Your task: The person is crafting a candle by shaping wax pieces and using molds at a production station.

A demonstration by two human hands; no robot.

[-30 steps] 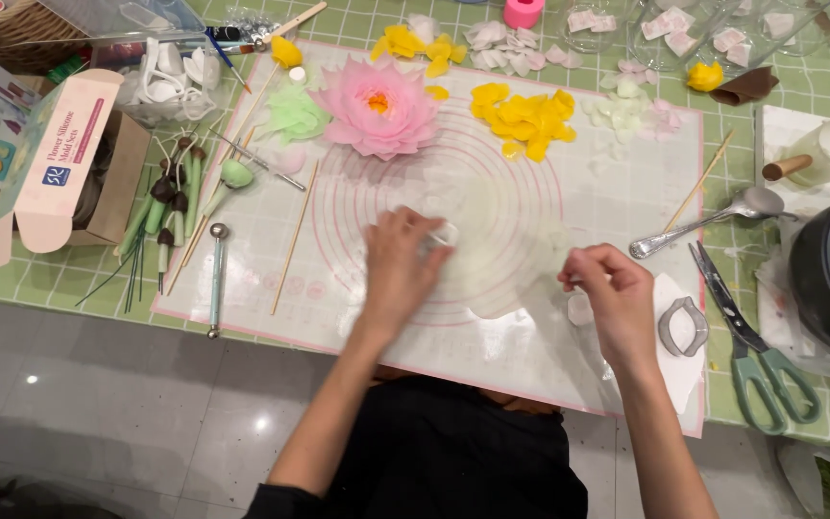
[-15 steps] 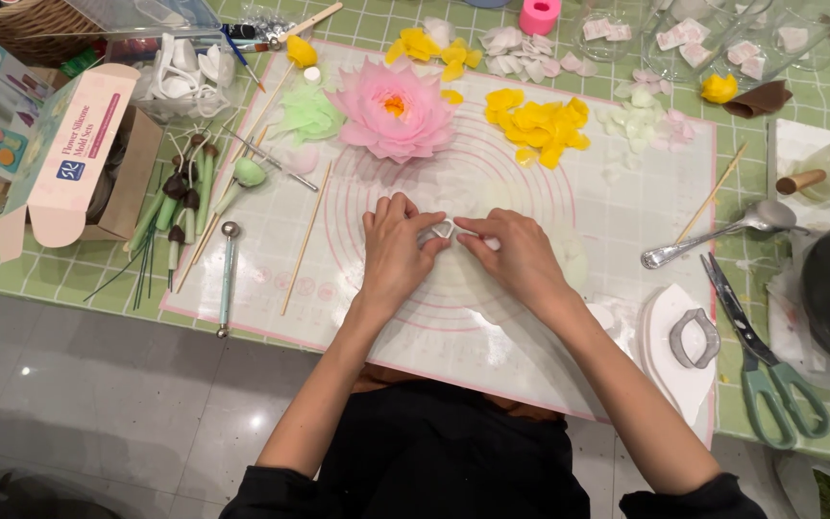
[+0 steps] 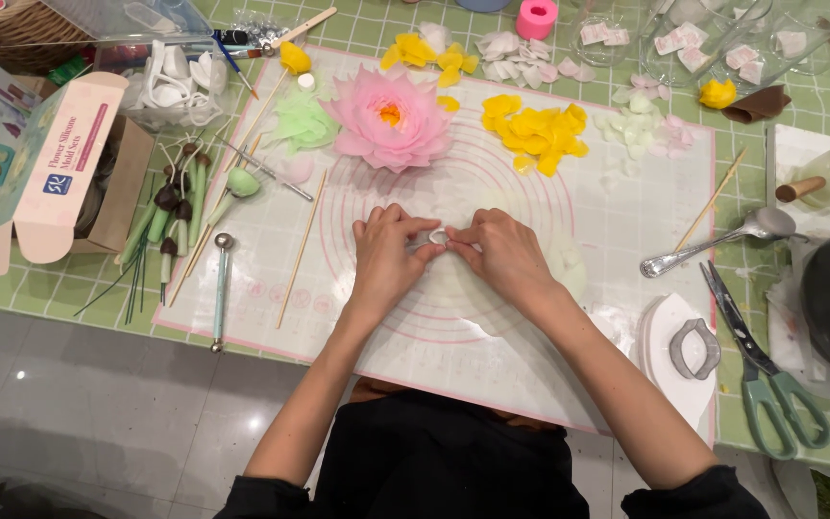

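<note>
Together, both hands' grip [image 3: 439, 245] around white petal [image 3: 439, 236]

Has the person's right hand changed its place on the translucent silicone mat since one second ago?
Yes. The right hand has moved leftward, away from the metal spoon, toward the mat's centre, and now meets the left hand at a small white piece.
</note>
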